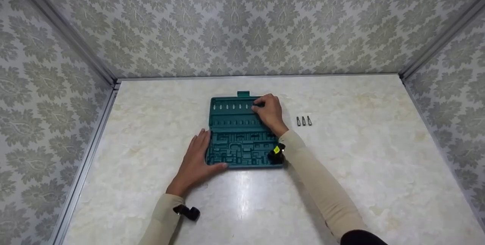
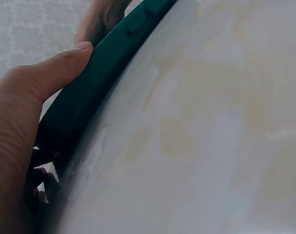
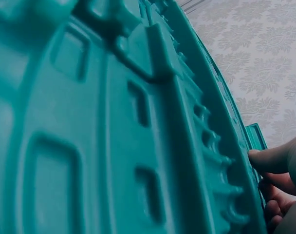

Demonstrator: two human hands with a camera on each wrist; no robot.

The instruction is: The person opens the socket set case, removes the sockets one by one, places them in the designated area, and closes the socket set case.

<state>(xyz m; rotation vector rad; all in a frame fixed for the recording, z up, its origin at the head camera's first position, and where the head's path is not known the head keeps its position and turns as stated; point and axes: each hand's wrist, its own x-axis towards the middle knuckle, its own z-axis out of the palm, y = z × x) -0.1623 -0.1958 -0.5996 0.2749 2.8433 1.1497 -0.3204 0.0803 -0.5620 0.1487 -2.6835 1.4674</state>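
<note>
A green plastic tool case lies opened flat on the table, its base of moulded recesses nearer me and its slotted lid beyond. My left hand steadies the near left corner, fingers straight along the left side. The left thumb presses the front wall in the left wrist view. Over the lid's far right part, my right hand pinches a small dark bit between thumb and fingertips, beside the upper row of slots. In the right wrist view the fingertips are at the lid, mostly hiding the bit.
Three small metal bits lie side by side on the pale marbled table, right of the case. A latch tab sticks out at the lid's far edge. Patterned walls enclose the table at the back and sides.
</note>
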